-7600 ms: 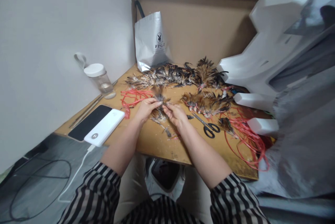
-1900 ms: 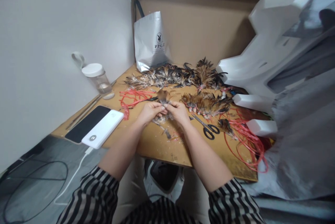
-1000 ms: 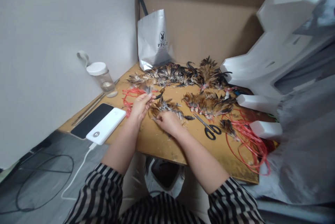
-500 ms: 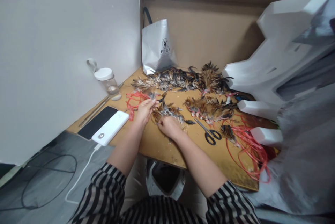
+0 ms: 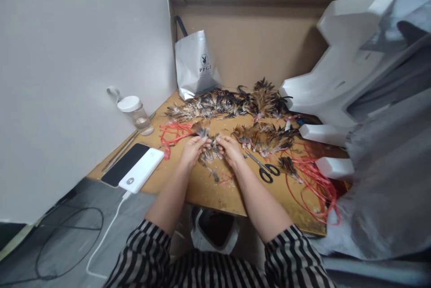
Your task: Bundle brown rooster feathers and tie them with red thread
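Note:
Near the middle of the wooden table, my left hand (image 5: 193,150) is closed in a pinch on a small tuft of brown-grey feathers (image 5: 201,128). My right hand (image 5: 230,149) faces it a short gap away, thumb and fingertips pinched at small feathers whose exact number I cannot make out. Between and below the hands lie loose feathers (image 5: 210,155) and small scraps. Scissors with black handles (image 5: 266,172) rest to the right of my right hand. Tied bundles of brown feathers (image 5: 264,137) lie behind the scissors.
A long heap of feathers (image 5: 215,104) runs along the back, before a silver bag (image 5: 193,61). Red plastic strings (image 5: 173,132) lie left, more red strings (image 5: 318,180) right. A phone (image 5: 124,165), white power bank (image 5: 141,171) and jar (image 5: 136,112) stand left. White foam (image 5: 336,72) borders the right.
My right hand has lifted from the loose feathers and come up level with my left hand. The dark feather at my left fingertips no longer shows there. The view has shifted slightly.

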`<state>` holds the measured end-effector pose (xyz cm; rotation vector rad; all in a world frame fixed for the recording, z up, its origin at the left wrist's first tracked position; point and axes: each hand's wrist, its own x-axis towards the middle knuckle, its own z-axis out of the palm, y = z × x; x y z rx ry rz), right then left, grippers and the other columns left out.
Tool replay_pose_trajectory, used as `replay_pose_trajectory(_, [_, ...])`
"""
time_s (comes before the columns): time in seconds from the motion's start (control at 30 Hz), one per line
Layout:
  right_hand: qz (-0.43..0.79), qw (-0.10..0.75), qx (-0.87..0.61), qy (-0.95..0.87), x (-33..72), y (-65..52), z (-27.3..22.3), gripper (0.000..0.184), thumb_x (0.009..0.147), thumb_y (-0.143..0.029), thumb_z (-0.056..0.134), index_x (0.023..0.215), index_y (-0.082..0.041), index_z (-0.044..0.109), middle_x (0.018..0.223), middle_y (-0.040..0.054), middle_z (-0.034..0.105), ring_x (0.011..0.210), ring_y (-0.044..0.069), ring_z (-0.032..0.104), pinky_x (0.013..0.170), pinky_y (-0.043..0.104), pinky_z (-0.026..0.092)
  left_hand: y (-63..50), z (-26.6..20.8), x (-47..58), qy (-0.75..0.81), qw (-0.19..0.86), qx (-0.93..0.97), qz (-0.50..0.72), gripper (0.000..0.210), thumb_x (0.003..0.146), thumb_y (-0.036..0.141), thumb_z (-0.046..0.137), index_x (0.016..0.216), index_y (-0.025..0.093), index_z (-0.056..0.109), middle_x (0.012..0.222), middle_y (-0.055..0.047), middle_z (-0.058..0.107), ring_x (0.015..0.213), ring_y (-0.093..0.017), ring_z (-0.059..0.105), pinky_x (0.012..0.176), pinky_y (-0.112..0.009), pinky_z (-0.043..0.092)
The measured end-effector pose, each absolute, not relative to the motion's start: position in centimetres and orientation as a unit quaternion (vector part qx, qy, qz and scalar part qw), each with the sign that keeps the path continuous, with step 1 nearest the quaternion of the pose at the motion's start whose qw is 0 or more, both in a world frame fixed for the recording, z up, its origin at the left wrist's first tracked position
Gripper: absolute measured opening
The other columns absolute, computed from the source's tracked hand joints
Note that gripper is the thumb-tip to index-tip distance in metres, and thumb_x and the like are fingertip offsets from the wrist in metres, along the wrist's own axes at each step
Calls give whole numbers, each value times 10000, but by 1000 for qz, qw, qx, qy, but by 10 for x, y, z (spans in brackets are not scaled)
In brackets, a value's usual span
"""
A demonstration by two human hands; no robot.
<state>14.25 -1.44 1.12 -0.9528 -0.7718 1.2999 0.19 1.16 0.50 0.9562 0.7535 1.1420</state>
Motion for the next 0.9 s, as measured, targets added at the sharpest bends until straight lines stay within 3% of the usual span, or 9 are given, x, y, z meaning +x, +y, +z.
replay_pose_trajectory(0.23, [550, 621, -421, -366, 136, -19, 14, 256, 566, -355, 701, 630, -162, 545, 438, -71, 447, 382, 42, 329, 384, 180, 217, 9, 5, 2, 337, 690, 457, 449, 264, 624, 308, 695, 761, 89, 640, 719, -79, 670, 551, -77, 575, 477, -143, 395])
replay_pose_trajectory(0.6, [511, 638, -443, -368, 133, -16, 11, 232, 530, -320, 718, 621, -160, 577, 540, -49, 545, 467, 63, 435, 484, 203, 336, 7, 5, 3, 333, 727, 446, 402, 223, 608, 268, 713, 727, 95, 637, 609, -33, 638, 504, -54, 551, 477, -129, 401])
replay_pose_trajectory(0.9, [530, 617, -449, -370, 135, -16, 11, 260, 550, -354, 713, 679, -157, 602, 484, -52, 523, 405, 52, 411, 405, 184, 307, 6, 7, 5, 341, 709, 453, 418, 239, 585, 275, 726, 699, 90, 627, 568, -25, 616, 489, -52, 543, 472, -125, 402])
